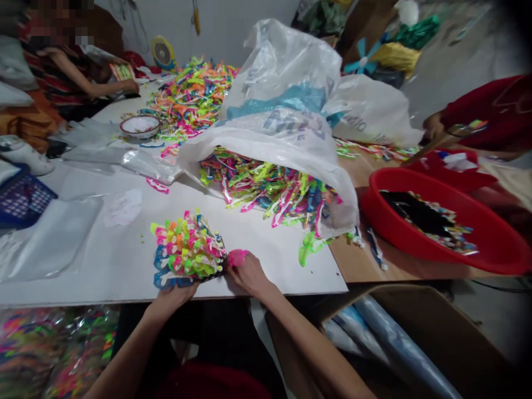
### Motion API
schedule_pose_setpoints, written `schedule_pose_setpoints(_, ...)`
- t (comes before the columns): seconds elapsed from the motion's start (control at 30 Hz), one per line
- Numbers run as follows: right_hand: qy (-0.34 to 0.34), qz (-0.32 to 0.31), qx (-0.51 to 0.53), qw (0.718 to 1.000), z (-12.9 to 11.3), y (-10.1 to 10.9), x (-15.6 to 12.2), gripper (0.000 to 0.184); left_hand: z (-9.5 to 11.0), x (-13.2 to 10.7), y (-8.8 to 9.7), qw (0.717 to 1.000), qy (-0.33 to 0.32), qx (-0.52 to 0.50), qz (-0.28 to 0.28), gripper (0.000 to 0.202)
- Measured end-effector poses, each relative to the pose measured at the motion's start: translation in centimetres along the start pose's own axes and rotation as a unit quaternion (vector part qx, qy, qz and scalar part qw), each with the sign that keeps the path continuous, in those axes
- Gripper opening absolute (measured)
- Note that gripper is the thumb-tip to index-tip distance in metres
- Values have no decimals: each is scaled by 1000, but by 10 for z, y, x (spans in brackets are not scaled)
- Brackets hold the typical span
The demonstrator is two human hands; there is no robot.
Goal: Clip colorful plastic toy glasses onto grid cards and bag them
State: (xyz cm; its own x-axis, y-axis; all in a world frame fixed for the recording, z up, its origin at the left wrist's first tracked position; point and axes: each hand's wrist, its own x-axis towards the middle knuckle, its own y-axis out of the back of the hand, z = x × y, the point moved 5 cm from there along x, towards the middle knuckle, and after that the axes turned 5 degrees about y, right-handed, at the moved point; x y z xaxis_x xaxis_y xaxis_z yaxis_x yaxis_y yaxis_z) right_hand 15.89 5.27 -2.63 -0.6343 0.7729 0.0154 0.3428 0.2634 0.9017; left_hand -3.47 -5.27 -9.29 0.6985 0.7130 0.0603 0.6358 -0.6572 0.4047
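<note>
The person's left hand [178,296], half closed, cups a seemingly well-filled bunch of plastic pieces [189,246] on the table [124,266]; the right hand [249,272] pinches a pink piece [238,257] beside it; beyond, many loose pieces [266,188] remain unbunched in a sack [286,133]

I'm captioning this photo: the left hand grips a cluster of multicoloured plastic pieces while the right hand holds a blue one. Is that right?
Only the colour is wrong: the head view shows the right hand holding a pink plastic piece, not a blue one. The left hand does grip the multicoloured cluster.
</note>
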Motion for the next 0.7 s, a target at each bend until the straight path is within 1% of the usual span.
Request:
schedule_pose_setpoints(0.03,-2,33,18,999,1,-1,-5,22,1,0,2,999,-17,33,5,64)
schedule_pose_setpoints(0.07,-7,67,40,997,2,-2,-9,23,1,1,3,999,-25,28,2,65)
schedule_pose_setpoints(0.1,-14,94,61,994,3,-3,-12,24,-2,2,5,1000,-24,-13,-13,63)
schedule_pose_setpoints(0.13,-26,106,77,991,6,-4,-14,24,-5,4,6,996,-13,-77,-41,61)
schedule_pose_setpoints(0.17,-40,101,85,990,8,-5,-15,24,-9,6,6,986,5,-152,-69,57)
schedule_pose_setpoints(0.23,-64,56,78,993,12,-7,-11,25,-16,9,8,955,35,-274,-109,52)
schedule_pose_setpoints(0.3,-66,4,37,997,10,-5,-4,25,-19,12,8,933,44,-333,-131,53)
schedule_pose_setpoints(0.4,-39,-52,-37,997,-2,2,12,23,-20,14,8,920,50,-360,-149,57)
schedule_pose_setpoints(0.5,-20,-85,-73,994,-15,5,24,24,-26,17,10,904,89,-389,-153,54)
schedule_pose_setpoints(0.6,-27,-94,-57,994,-11,8,24,22,-35,22,15,889,107,-419,-153,54)
schedule_pose_setpoints(0.67,-24,-102,-15,994,-2,10,18,20,-40,24,19,890,111,-417,-146,57)
schedule_pose_setpoints(0.7,-20,-94,11,995,2,13,14,20,-41,24,21,894,114,-410,-141,57)
